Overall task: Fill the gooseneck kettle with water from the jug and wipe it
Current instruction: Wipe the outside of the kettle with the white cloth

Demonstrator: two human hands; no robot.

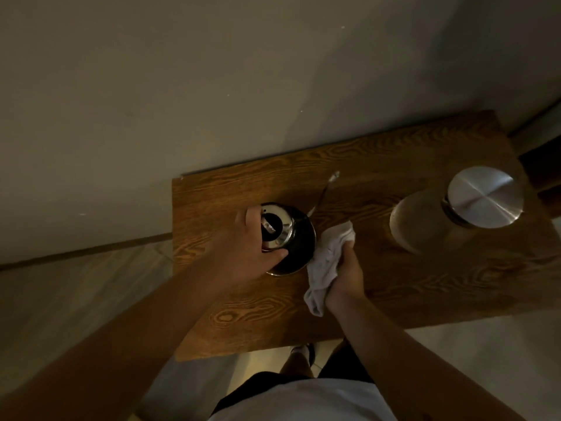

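A shiny steel gooseneck kettle (pixel 296 238) stands on the wooden table (pixel 394 287), its thin spout (pixel 323 194) reaching toward the far wall. My left hand (pixel 246 250) grips the kettle's top around the lid (pixel 277 227) from the left. My right hand (pixel 344 273) clutches a white cloth (pixel 326 262) and presses it against the kettle's right side. A clear glass jug (pixel 422 221) with a round steel lid (pixel 485 196) stands at the table's right end, apart from both hands.
A pale wall (pixel 212 86) runs right behind the table's far edge. The table's left edge lies just beyond my left hand, with tiled floor (pixel 76 287) below. My feet and dark shorts show under the near edge.
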